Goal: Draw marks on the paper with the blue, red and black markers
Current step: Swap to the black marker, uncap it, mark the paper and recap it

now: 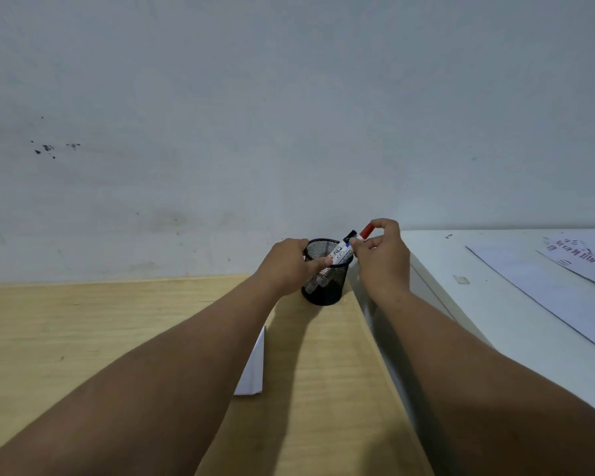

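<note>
The right hand (382,255) pinches the red marker (365,231) by its capped end, at about 1 o'clock from the mesh cup (325,273). The left hand (284,266) curls around the cup's rim at 9 o'clock, index finger laid across the mesh. The black marker (350,235) and blue marker (347,246) lean beside the red one (tips nearly touching). A snagged pull could drag them out or tip the cup. The paper (253,367) lies at 7 o'clock, mostly under the left forearm

Cup mouth: crowded by markers (345,250) inside the mesh cup (324,280), both hands at its rim.
Right: white desk (478,304) edge close beside.
Left: open wooden tabletop (83,338).
</note>
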